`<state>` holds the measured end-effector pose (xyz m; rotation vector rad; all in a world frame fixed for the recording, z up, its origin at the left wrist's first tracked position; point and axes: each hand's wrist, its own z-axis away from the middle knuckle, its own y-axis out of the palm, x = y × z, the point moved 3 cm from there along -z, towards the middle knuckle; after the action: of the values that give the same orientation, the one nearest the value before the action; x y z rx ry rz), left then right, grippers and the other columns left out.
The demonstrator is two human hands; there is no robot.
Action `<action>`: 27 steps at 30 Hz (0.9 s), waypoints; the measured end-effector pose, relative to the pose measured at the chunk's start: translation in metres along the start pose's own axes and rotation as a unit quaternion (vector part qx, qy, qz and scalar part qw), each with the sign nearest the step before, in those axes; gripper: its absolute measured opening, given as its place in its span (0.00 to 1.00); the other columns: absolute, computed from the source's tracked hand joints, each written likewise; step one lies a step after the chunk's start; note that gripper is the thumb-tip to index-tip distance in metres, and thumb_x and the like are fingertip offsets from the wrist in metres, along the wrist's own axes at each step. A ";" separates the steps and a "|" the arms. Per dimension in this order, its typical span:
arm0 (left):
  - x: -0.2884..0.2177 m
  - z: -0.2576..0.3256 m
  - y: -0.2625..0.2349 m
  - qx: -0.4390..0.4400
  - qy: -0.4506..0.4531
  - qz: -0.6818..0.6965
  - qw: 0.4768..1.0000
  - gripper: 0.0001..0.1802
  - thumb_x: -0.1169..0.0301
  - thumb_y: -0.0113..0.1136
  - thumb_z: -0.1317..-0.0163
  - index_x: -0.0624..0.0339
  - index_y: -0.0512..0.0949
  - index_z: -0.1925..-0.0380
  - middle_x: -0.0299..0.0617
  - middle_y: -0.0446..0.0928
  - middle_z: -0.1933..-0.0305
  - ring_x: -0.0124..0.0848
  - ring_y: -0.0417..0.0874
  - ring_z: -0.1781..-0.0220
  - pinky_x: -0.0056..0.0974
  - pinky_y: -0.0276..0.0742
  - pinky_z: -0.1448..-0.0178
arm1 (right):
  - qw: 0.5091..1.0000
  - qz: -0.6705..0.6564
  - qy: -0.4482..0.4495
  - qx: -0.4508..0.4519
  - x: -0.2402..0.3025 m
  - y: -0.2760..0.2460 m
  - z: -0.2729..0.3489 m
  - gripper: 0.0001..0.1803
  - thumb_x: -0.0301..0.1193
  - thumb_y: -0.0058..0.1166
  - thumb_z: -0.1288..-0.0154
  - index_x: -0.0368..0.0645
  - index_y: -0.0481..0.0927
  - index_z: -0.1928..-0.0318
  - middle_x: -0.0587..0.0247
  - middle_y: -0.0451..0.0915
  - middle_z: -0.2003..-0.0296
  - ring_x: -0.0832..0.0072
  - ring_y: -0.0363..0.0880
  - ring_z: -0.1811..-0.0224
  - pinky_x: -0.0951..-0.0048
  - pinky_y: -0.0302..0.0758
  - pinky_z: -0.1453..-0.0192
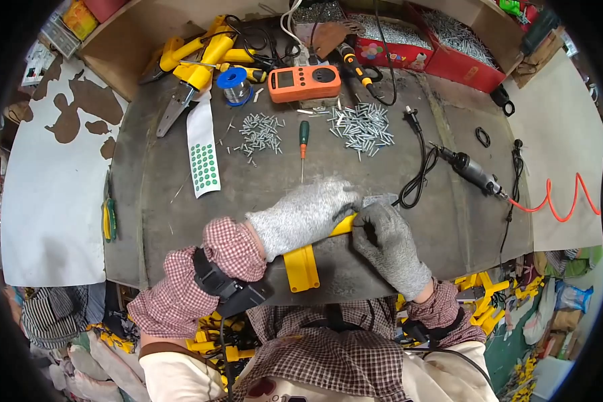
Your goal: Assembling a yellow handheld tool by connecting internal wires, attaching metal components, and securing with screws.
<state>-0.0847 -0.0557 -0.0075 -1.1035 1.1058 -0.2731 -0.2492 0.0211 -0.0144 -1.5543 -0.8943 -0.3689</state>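
Observation:
A yellow plastic tool housing point(302, 269) lies near the front table edge, its handle-like part toward me and its other part running up between my hands. My left hand point(308, 213), in a pale grey knit glove, is closed over the upper part from above and hides much of it. My right hand point(390, 246), in a darker grey glove, curls its thumb and fingers at the housing's right end. A black power cord point(419, 181) runs down to the right fingertips; its end there is hidden. Beyond my left hand lies a green-handled screwdriver point(304, 137).
Two piles of screws point(362, 127) lie beyond my hands, near an orange meter point(305, 83), a solder spool point(234, 86) and a sheet of green stickers point(204, 157). An electric screwdriver point(474, 173) with a red coiled hose lies right. Red screw boxes point(459, 60) stand behind.

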 end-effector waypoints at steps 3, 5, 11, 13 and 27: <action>-0.009 0.016 0.006 -0.045 0.045 -0.038 0.997 0.19 0.65 0.59 0.31 0.58 0.79 0.44 0.51 0.81 0.48 0.52 0.81 0.44 0.48 0.78 0.40 | 0.998 0.019 -0.067 -0.006 -0.002 -0.002 0.005 0.14 0.25 0.64 0.43 0.43 0.80 0.55 0.54 0.78 0.59 0.54 0.78 0.52 0.57 0.75 0.47; -0.013 0.024 0.007 -0.046 0.024 -0.016 0.999 0.20 0.64 0.60 0.32 0.58 0.79 0.43 0.50 0.81 0.47 0.51 0.81 0.45 0.48 0.78 0.40 | 0.997 0.012 -0.074 -0.001 -0.010 -0.003 0.008 0.14 0.26 0.65 0.44 0.43 0.81 0.56 0.55 0.79 0.58 0.55 0.78 0.52 0.57 0.75 0.47; -0.012 0.021 0.013 -0.071 0.017 -0.061 0.995 0.22 0.60 0.62 0.33 0.56 0.78 0.41 0.47 0.80 0.45 0.46 0.80 0.41 0.48 0.77 0.38 | 0.995 0.011 -0.103 0.009 -0.015 -0.003 0.006 0.14 0.25 0.66 0.45 0.43 0.83 0.57 0.55 0.79 0.56 0.55 0.78 0.52 0.56 0.76 0.48; -0.015 0.026 0.013 -0.093 0.017 -0.092 0.991 0.23 0.59 0.62 0.33 0.55 0.79 0.41 0.46 0.80 0.44 0.45 0.79 0.39 0.47 0.76 0.37 | 0.993 0.019 -0.118 0.000 -0.017 -0.002 0.007 0.14 0.25 0.67 0.46 0.44 0.83 0.57 0.56 0.79 0.56 0.55 0.78 0.52 0.56 0.76 0.48; 0.090 0.011 -0.056 -0.079 -0.097 -0.252 0.960 0.14 0.75 0.61 0.42 0.61 0.78 0.54 0.53 0.77 0.53 0.52 0.79 0.46 0.51 0.75 0.39 | 0.995 0.045 -0.090 0.001 -0.008 0.002 -0.002 0.24 0.23 0.63 0.42 0.44 0.78 0.44 0.55 0.79 0.47 0.52 0.75 0.40 0.52 0.70 0.35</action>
<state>-0.0145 -0.1362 -0.0132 -1.5182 0.6662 -0.4707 -0.2525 0.0166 -0.0210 -1.6394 -0.9583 -0.1654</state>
